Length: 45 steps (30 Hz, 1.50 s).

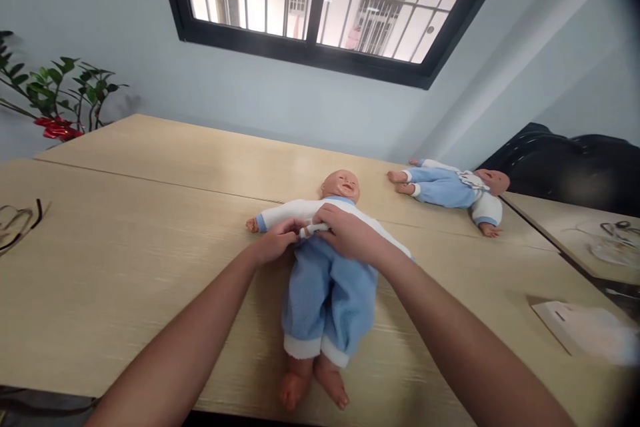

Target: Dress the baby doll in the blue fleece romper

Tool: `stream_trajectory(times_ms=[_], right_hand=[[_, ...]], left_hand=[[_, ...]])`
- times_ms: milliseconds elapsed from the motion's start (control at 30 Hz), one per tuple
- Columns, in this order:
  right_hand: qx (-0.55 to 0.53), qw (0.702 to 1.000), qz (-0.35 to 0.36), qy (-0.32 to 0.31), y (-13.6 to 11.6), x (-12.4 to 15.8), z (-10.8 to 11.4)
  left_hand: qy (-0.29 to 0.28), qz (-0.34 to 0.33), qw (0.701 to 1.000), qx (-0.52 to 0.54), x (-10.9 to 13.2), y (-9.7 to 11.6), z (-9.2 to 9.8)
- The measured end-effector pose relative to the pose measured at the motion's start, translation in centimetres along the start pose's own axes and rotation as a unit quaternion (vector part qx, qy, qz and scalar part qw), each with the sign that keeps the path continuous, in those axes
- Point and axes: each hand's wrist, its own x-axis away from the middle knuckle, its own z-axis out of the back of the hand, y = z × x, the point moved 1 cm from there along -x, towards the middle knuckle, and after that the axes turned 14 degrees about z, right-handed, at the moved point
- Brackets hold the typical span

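Observation:
A baby doll (327,293) in a white top and blue trousers lies on its back on the wooden table (140,240), feet toward me. My left hand (274,241) pinches the hem of the doll's white top at its waist. My right hand (349,232) rests on the doll's chest, its fingers closed on the same white fabric. Both hands meet at the doll's middle.
A second doll (453,188) in the same clothes lies farther back on the right. A potted plant (55,103) with red flowers stands at the far left. Glasses (17,223) lie at the left edge. A white paper packet (585,330) and a dark chair (565,163) are on the right.

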Motion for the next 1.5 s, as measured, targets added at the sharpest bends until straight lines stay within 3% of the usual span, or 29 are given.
stream_trajectory(times_ms=[133, 267, 333, 500, 633, 767, 867, 967, 1067, 1133, 1367, 1500], right_hand=[[-0.016, 1.000, 0.008, -0.022, 0.3, -0.8, 0.7], [-0.089, 0.986, -0.044, -0.130, 0.7, -2.5, 2.0], [-0.105, 0.980, -0.077, -0.153, 1.0, -3.7, 2.4], [-0.047, 0.981, -0.103, -0.161, 1.6, -5.5, 0.7], [0.077, 0.987, -0.053, -0.129, 1.7, -4.7, -0.5], [0.085, 0.989, -0.024, -0.121, 2.3, -3.2, -0.2], [0.076, 0.987, -0.052, -0.132, 2.2, -2.5, -0.1], [0.058, 0.989, -0.090, -0.100, 1.2, -2.6, -0.2], [0.036, 0.990, -0.116, -0.070, 0.1, -2.8, -0.4], [0.004, 0.990, -0.119, -0.078, -0.2, -2.4, -0.3], [-0.173, 0.967, -0.128, -0.133, 0.8, 2.7, 1.9], [-0.173, 0.972, -0.116, -0.105, 1.5, 4.4, 3.0]], left_hand=[[0.032, -0.046, 0.997, -0.059, 0.0, -0.1, -0.4], [0.090, -0.072, 0.992, -0.043, -0.2, -0.5, -0.6], [0.098, -0.065, 0.993, -0.028, -0.5, -0.8, -0.6], [0.131, -0.051, 0.990, -0.001, -1.1, -1.3, -0.5], [0.166, -0.034, 0.986, -0.004, -1.0, -1.1, -0.6], [0.224, -0.032, 0.972, -0.065, -0.7, -0.8, -0.8], [0.302, -0.063, 0.943, -0.125, -0.6, -0.5, -0.7], [0.355, -0.158, 0.898, -0.206, -0.4, -0.2, -0.6], [0.366, -0.261, 0.852, -0.268, 0.3, 0.2, -0.9], [0.362, -0.300, 0.837, -0.281, 1.0, 0.4, -1.4], [0.288, -0.344, 0.848, -0.282, 2.8, 1.2, -4.4], [0.267, -0.342, 0.854, -0.288, 2.1, 0.9, -4.8]])
